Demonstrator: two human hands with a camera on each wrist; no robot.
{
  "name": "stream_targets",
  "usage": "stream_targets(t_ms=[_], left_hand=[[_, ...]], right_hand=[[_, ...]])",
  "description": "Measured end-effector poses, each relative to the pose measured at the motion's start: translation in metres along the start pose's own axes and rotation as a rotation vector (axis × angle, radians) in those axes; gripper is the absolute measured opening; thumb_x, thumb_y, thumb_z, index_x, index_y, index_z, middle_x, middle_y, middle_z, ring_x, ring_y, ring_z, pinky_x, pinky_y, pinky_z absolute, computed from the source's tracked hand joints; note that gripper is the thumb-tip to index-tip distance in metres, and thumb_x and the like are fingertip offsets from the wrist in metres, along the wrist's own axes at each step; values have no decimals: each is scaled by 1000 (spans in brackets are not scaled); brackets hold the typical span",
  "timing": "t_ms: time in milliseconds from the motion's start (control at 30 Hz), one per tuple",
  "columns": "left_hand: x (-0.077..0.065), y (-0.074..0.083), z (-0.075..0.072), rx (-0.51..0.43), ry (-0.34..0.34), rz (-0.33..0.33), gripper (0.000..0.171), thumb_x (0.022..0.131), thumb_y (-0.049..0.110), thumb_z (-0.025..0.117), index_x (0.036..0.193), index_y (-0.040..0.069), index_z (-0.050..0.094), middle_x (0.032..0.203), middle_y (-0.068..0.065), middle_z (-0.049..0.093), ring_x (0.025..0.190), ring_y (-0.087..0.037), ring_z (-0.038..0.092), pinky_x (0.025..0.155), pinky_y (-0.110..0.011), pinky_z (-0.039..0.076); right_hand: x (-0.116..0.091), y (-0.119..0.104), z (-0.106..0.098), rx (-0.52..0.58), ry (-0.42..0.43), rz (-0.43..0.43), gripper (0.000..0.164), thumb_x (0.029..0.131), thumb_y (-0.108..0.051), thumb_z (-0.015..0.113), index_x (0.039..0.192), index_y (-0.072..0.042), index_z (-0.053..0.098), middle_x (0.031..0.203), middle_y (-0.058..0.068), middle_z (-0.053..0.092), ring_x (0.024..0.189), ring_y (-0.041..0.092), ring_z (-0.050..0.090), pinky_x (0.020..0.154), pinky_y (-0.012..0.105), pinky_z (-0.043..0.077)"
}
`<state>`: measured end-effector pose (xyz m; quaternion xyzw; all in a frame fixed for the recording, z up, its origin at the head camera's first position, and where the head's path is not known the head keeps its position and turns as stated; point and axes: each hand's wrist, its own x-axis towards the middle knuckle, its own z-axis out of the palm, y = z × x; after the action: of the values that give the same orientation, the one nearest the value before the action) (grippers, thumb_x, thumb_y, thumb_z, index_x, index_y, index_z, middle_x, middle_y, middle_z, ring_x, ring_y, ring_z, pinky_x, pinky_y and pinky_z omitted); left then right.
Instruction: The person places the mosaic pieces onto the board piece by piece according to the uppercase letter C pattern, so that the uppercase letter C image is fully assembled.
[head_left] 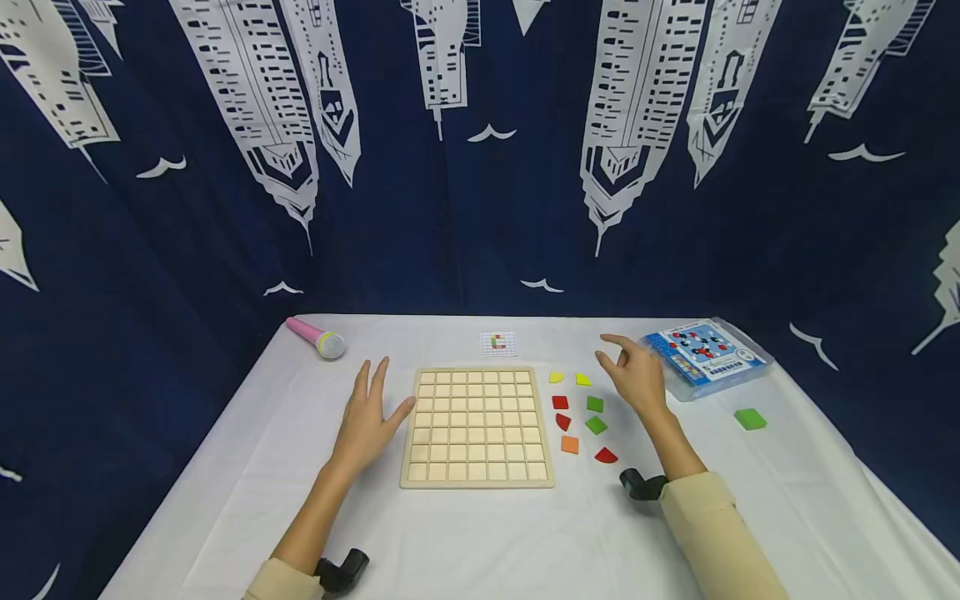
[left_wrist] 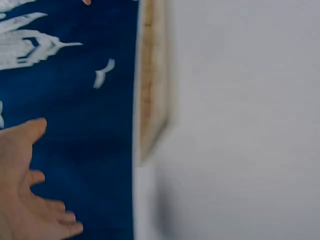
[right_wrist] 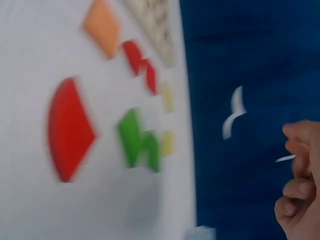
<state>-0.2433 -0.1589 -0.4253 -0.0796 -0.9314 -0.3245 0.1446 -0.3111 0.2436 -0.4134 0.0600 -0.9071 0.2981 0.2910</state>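
The left hand (head_left: 367,423) is spread with its fingers apart, its thumb overlapping the left edge of a wooden grid board (head_left: 478,427) in the head view. No piece shows on the board's squares. The right hand (head_left: 637,377) is raised above the table between the coloured pieces and a clear plastic case, thumb and index finger apart, the other fingers loosely bent, nothing between them. Near it lie yellow pieces (head_left: 582,380), green squares (head_left: 595,404), red pieces (head_left: 560,402), an orange square (head_left: 570,445) and a red quarter-round piece (right_wrist: 70,130).
A small pattern card (head_left: 498,343) lies behind the board. The plastic case (head_left: 705,354) with a blue printed sheet is at the back right, and a lone green square (head_left: 750,419) in front of it. A pink toy microphone (head_left: 318,337) rests at the back left.
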Motion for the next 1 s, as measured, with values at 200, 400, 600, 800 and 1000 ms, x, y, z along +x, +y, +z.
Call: stream_targets(t_ms=[200,400,600,800,1000], left_hand=[[-7,-31,25,-152,-170,16,84,87,41,62,149,13,12,150,-25,9,133,-46,18,102,-63,22],[-11,-51,42,-73,-320,89,97,77,53,67,147,6,19,150,-20,16,138,-38,10,110,-54,8],[-14,-51,45,21,-309,176,91,75,57,66,143,5,33,149,-12,26,138,-30,15,112,-49,3],[-18,-50,43,30,-340,167,91,75,58,66,142,6,35,149,-11,24,138,-28,16,112,-48,2],[-17,-53,45,21,-317,177,91,74,60,66,142,7,36,149,-10,25,138,-25,17,113,-44,4]], right_hand=[[0,28,31,47,-218,125,37,81,-22,71,113,-5,65,48,-1,34,44,13,28,38,26,22],[-1,46,49,40,-417,204,41,79,-22,74,114,-3,65,52,0,36,47,13,33,43,25,27],[-3,49,51,24,-404,194,30,80,-20,73,105,-4,69,56,2,40,52,17,37,45,26,29],[-8,25,41,11,-330,154,31,81,-23,72,106,-5,68,53,0,35,48,15,31,41,25,26],[-6,-37,52,104,-226,38,32,80,-25,73,106,-7,68,48,-1,30,43,12,23,38,23,20]])
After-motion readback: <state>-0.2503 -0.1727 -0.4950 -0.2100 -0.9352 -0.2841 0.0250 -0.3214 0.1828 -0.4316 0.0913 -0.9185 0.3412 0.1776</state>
